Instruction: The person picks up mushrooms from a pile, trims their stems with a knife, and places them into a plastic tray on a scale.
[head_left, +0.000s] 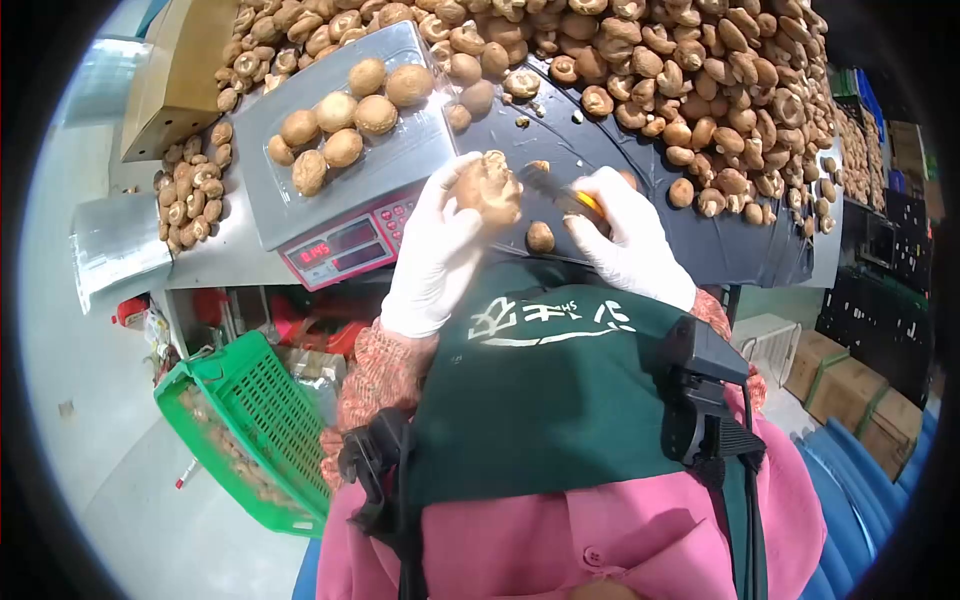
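Observation:
My left hand, in a white glove, is closed around a large brown mushroom and tilts its ragged side toward the blade. My white-gloved right hand grips a small knife with an orange handle; its dark, blurred blade points left at the held mushroom. Just below the blade, a small mushroom lies on the black sheet. To the left stands a digital scale with several mushrooms on its steel pan. Its red display reads about 0.145.
A big heap of mushrooms covers the back and right of the table. A cardboard box stands at the back left beside a smaller mushroom pile. On the floor at left is a green plastic crate; cardboard boxes sit at right.

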